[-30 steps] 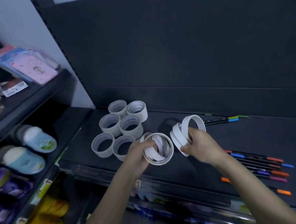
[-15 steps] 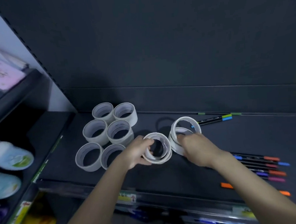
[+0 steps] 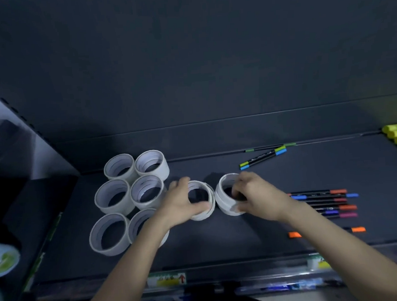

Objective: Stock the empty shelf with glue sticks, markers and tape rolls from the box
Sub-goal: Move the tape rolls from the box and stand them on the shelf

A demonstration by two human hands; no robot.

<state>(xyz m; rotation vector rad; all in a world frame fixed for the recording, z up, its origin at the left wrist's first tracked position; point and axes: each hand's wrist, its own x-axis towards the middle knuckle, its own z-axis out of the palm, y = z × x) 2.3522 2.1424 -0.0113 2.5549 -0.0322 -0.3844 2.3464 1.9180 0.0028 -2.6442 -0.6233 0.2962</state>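
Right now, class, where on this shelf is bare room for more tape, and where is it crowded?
Bare shelf lies between the held stacks and the front edge, and between the marker row and the back markers. Crowded: six stacks at left, marker row at right.

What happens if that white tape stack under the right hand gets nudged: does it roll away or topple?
It probably won't roll: the tape stack sits flat on end on the shelf, wider than tall. Its rings look loose, so a push might shift the upper ones, which may be why the right hand grips it. Hollow rings, likely light.
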